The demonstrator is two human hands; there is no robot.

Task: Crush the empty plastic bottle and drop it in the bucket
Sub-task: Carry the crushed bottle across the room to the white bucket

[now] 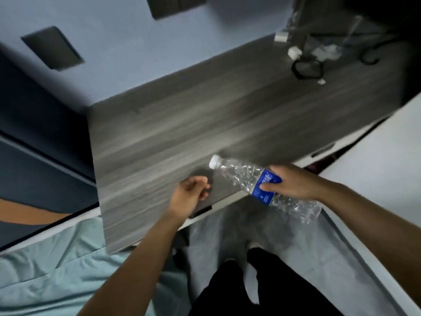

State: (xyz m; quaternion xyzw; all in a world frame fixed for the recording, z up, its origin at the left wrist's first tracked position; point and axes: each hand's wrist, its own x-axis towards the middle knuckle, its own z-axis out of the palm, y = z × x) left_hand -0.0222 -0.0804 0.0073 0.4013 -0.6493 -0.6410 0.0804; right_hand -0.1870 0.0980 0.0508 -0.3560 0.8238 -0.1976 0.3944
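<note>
Between the two hands, above the counter's [205, 124] near edge: clear plastic bottle [241, 176], white cap [214, 161] on, body crumpled, tilted with cap toward the left hand and base out past the right wrist. Right hand [291, 182] wrapped around its blue label [264, 185], gripping it off the surface. Left hand [188, 193] just beside the cap end, not touching, fingers loosely curled, holding nothing. Far beyond the right hand: cables and white plugs [295, 52] on the counter. Under the left forearm: light green sheet [57, 270]. Frame is motion-blurred.
</note>
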